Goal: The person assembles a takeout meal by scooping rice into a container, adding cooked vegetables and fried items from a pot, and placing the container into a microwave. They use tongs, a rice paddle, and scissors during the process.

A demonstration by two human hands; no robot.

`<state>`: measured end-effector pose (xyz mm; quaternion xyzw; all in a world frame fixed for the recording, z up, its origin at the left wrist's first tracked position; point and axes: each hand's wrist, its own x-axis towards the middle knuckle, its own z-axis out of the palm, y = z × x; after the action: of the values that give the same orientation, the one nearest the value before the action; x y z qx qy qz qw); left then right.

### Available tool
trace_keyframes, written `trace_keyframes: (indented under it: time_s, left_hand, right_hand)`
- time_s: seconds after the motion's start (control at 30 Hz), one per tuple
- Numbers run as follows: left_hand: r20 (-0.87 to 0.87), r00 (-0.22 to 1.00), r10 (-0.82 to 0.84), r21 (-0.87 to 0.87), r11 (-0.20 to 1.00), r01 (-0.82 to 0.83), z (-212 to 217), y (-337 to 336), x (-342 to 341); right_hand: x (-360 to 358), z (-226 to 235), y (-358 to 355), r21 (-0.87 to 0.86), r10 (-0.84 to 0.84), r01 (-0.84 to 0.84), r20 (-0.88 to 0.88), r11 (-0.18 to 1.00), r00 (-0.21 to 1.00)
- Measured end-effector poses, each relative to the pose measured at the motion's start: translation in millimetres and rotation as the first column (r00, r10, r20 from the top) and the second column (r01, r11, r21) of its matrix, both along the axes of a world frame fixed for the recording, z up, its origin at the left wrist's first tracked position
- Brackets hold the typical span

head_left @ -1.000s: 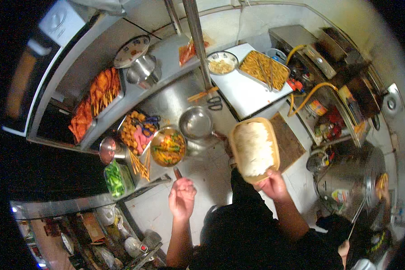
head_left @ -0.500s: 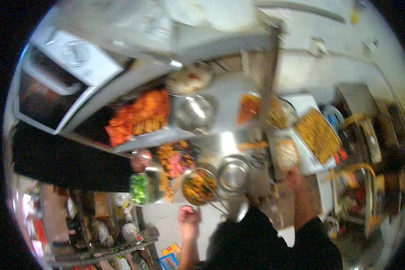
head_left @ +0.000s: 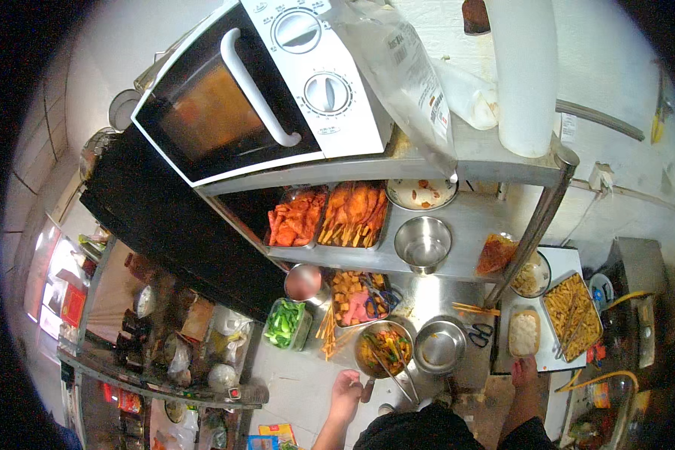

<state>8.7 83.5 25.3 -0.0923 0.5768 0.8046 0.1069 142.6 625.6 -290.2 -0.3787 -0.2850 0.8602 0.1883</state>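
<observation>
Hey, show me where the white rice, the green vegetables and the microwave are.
White rice (head_left: 525, 332): head view, on the middle of the heap.
Green vegetables (head_left: 285, 324): head view, on the middle of the pile.
Microwave (head_left: 252, 99): head view, on the front of the door.

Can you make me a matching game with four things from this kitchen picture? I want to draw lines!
1. microwave
2. leafy vegetables
3. scissors
4. rice

A. white, nearest the right hand
B. up on the top shelf
C. bright green, in a clear box
D. dark handles, beside the steel pan

Right pairs: 1-B, 2-C, 3-D, 4-A.
</observation>
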Motion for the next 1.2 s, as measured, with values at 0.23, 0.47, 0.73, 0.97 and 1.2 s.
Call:
trace_keyframes:
  time_s: [0.23,0.47,0.73,0.97,1.2]
  left_hand:
    - [0.044,0.984,-0.174,-0.130,0.975,0.179,-13,-20,-4]
    - [-0.808,0.512,-0.291,-0.430,0.886,-0.175,194,-1,-146]
    - [-0.910,0.362,-0.203,-0.409,0.592,-0.695,400,90,-268]
    - [-0.941,0.312,-0.129,-0.327,0.580,-0.746,387,50,-221]
    - [-0.681,0.113,0.724,0.305,0.420,-0.855,358,-155,-126]
  right_hand:
    - [38,88,-88,0.307,-0.061,-0.034,0.294,0.951,0.954]
    - [24,166,-146,0.647,0.035,-0.240,0.313,0.724,0.949]
    - [8,260,-191,0.849,0.071,-0.307,0.307,0.429,0.949]
    - [-10,295,-188,0.799,0.233,-0.490,0.433,0.349,0.871]
    - [-110,384,-230,0.836,0.355,-0.532,0.460,0.135,0.813]
